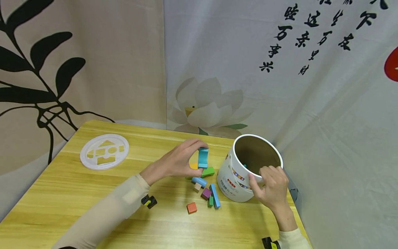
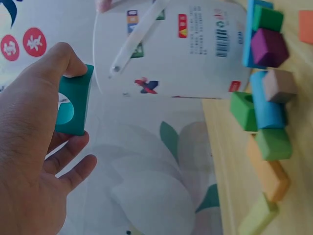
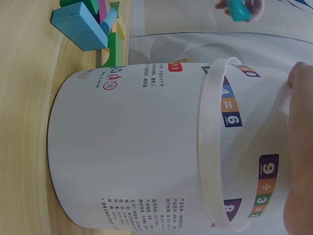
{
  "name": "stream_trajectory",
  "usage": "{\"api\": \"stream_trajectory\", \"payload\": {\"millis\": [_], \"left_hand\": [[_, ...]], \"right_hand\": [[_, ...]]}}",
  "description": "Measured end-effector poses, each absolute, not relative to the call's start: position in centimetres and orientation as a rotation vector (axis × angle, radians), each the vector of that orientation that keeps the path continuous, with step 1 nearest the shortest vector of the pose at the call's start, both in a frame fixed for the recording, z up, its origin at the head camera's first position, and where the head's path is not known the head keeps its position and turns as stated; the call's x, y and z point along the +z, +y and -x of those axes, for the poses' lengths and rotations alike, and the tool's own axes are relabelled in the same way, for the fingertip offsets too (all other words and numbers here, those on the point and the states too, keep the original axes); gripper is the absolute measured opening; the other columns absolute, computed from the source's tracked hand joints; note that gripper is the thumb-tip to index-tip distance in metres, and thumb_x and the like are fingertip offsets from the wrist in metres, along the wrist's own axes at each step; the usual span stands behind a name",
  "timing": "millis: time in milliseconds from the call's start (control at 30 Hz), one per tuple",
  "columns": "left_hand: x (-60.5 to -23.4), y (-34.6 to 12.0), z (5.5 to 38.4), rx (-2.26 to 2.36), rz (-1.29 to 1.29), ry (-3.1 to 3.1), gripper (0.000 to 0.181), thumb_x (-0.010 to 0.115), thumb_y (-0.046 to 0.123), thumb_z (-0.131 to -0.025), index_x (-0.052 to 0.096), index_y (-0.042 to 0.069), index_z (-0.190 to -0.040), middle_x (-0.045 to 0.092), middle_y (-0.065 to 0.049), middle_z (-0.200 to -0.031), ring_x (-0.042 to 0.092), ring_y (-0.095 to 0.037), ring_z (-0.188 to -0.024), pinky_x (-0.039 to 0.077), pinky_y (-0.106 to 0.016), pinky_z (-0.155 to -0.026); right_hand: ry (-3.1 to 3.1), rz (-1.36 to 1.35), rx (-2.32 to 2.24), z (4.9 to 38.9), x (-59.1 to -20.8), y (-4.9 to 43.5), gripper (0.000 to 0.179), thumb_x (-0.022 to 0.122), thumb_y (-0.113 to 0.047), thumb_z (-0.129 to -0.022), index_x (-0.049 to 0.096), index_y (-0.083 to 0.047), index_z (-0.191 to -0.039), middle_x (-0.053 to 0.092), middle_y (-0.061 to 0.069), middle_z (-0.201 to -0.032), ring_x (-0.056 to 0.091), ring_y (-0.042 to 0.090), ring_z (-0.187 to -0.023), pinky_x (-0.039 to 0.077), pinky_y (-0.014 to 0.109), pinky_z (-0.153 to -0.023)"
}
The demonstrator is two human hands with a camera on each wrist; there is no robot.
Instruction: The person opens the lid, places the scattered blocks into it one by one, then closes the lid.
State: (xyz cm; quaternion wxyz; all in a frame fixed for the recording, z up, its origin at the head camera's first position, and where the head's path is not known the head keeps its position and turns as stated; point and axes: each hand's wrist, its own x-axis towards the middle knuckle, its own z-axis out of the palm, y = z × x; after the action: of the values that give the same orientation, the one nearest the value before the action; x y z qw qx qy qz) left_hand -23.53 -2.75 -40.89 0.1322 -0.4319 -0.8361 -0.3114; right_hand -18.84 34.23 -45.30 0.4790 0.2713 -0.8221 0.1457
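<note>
My left hand (image 1: 181, 160) is raised over the table, left of a white bucket (image 1: 230, 185), pinching a teal block with an arch-shaped cutout (image 1: 203, 157) between thumb and fingers. In the left wrist view the teal block (image 2: 80, 107) is caught at its ends, and the other fingers spread loosely below. My right hand (image 1: 273, 185) grips the near right rim of the bucket, thumb outside and fingers over the edge. The bucket stands upright, with a bit of blue block (image 1: 245, 166) showing inside. The right wrist view shows its white handle (image 3: 208, 142) against the side.
Loose blocks lie left of the bucket: a blue cylinder (image 1: 199, 181), a green arch (image 1: 209, 172), a purple block (image 1: 206, 193), a long blue block (image 1: 215, 196) and an orange-red block (image 1: 191, 208). A white lid with shaped holes (image 1: 120, 159) rests at the far left.
</note>
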Motion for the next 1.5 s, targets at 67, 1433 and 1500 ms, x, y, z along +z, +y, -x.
{"api": "stream_trajectory", "payload": {"millis": [67,1433,1500], "left_hand": [[-40.3,-2.3,23.9,-0.911,1.256,-2.432,0.071,0.094,0.029,-0.083,0.066,0.005,-0.143,0.07,-0.009,-0.141,0.069,-0.021,-0.116,0.065,-0.038,-0.104],[-36.2,10.8,27.5,-0.861,1.461,-2.519,0.09,0.077,0.046,-0.107,0.031,0.016,-0.178,0.043,-0.01,-0.18,0.049,-0.03,-0.164,0.045,-0.049,-0.135],[-36.3,10.6,27.5,-0.834,1.449,-2.507,0.091,0.077,0.048,-0.106,0.031,0.017,-0.179,0.04,-0.01,-0.182,0.044,-0.03,-0.168,0.041,-0.051,-0.138]], "right_hand": [[-2.001,-0.665,0.357,18.9,-45.3,34.2,0.06,0.057,-0.047,-0.105,0.04,-0.011,-0.06,0.031,-0.004,-0.057,0.029,0.013,-0.055,0.023,0.035,-0.057],[-2.0,-0.683,0.332,19.0,-45.3,34.2,0.061,0.055,-0.048,-0.109,0.04,-0.014,-0.06,0.032,-0.006,-0.056,0.027,0.011,-0.054,0.021,0.031,-0.056],[-2.0,-0.682,0.329,19.0,-45.3,34.3,0.061,0.055,-0.048,-0.109,0.04,-0.014,-0.06,0.032,-0.006,-0.056,0.028,0.012,-0.054,0.022,0.032,-0.056]]}}
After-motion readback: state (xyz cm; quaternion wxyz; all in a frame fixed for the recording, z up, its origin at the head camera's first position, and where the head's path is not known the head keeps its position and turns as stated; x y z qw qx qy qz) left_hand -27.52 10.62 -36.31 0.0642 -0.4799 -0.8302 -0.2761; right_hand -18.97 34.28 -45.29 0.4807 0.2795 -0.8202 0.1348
